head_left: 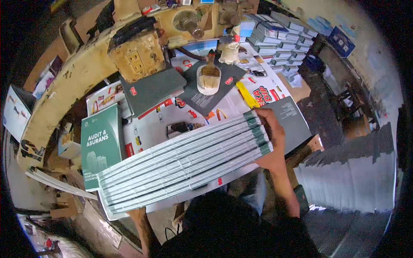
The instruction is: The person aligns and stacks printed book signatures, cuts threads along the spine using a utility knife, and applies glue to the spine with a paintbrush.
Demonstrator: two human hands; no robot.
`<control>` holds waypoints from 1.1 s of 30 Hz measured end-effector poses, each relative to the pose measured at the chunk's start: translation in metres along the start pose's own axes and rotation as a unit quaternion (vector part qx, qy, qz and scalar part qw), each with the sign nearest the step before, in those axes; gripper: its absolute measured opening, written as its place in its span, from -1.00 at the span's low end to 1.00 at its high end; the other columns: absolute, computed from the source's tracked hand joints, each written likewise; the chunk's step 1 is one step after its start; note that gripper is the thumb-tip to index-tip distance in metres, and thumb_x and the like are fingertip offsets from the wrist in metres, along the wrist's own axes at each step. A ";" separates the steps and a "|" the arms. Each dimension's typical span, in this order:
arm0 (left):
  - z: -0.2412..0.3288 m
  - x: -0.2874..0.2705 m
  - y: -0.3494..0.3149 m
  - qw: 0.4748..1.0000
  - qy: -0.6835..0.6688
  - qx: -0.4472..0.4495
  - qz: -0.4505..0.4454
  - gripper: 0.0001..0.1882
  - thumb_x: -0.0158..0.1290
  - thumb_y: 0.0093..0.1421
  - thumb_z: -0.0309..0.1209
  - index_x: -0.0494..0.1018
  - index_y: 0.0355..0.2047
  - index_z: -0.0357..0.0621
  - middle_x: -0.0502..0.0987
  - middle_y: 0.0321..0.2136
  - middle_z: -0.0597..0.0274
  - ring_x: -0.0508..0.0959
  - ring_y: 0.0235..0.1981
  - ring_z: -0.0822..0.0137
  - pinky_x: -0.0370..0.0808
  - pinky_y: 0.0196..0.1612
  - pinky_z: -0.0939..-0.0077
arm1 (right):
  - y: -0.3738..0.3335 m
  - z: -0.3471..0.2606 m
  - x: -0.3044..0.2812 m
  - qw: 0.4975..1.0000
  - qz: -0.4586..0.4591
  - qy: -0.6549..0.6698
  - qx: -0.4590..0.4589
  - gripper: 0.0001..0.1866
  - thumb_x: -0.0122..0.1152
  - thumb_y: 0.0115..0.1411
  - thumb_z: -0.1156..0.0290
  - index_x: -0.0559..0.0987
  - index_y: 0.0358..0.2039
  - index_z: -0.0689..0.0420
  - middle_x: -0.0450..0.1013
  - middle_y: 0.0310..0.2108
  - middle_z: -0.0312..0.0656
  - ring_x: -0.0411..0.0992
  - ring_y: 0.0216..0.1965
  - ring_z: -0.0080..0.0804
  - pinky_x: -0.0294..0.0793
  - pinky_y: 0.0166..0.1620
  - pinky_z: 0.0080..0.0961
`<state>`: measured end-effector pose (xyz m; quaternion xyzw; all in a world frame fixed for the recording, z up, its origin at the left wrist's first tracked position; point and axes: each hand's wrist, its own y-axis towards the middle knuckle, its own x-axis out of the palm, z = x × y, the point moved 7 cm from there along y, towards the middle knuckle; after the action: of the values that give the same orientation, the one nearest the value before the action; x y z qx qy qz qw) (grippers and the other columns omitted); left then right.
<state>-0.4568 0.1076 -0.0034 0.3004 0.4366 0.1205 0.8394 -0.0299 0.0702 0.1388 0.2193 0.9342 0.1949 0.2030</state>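
A long row of several thin books (185, 163) lies spines-up across the table, white spines with green ends, running from lower left to upper right. My right hand (274, 139) presses flat against the row's right end, fingers over the top green edges. My left hand (137, 213) is at the row's lower left end, mostly hidden under the books; only the wrist and forearm show. The row is clamped between both hands. A green-covered book (101, 144) lies just left of the row.
A glass jar with a wide brush (209, 77) stands on dark grey books (152, 88) behind the row. A worn yellow machine frame (81, 77) curves along the left. Book stacks (279, 38) fill the back right; a tall fanned stack of printed sheets (348, 176) stands at the right.
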 end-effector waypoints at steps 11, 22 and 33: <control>0.044 0.000 0.020 0.952 -0.189 -0.234 -0.065 -0.41 0.22 0.03 -0.57 0.27 0.08 -0.31 0.42 -0.02 -0.02 0.43 0.00 0.21 0.32 0.10 0.38 | -0.017 0.016 0.027 0.973 -0.087 0.183 0.114 0.27 0.63 -0.42 0.43 0.04 0.31 0.30 0.24 0.21 0.02 0.22 0.22 -0.31 0.20 0.23 -0.38; -0.006 0.060 -0.027 0.904 -0.223 -0.279 -0.235 -0.56 0.11 0.18 -0.20 0.41 -0.03 -0.23 0.50 -0.13 0.06 0.52 -0.21 0.11 0.47 -0.17 0.15 | 0.013 -0.091 0.105 0.851 -0.369 -0.322 -0.190 0.29 0.51 -0.31 0.04 -0.05 0.31 0.31 -0.02 0.27 0.31 0.01 0.27 0.21 -0.08 0.28 0.08; -0.081 0.033 -0.004 0.969 0.100 0.095 -0.203 -0.17 0.28 -0.05 -0.05 0.27 0.21 -0.03 0.24 0.23 0.05 0.13 0.30 0.02 -0.02 0.34 0.07 | 0.003 -0.086 0.062 0.926 -0.232 -0.264 -0.135 -0.14 0.47 -0.30 0.23 0.30 0.02 0.31 0.31 -0.15 0.08 0.29 -0.06 0.04 0.20 0.02 -0.06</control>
<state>-0.5033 0.1525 -0.0627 0.2700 0.5797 -0.0654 0.7660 -0.1195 0.0789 0.1942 0.0106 0.8362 0.2018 0.5098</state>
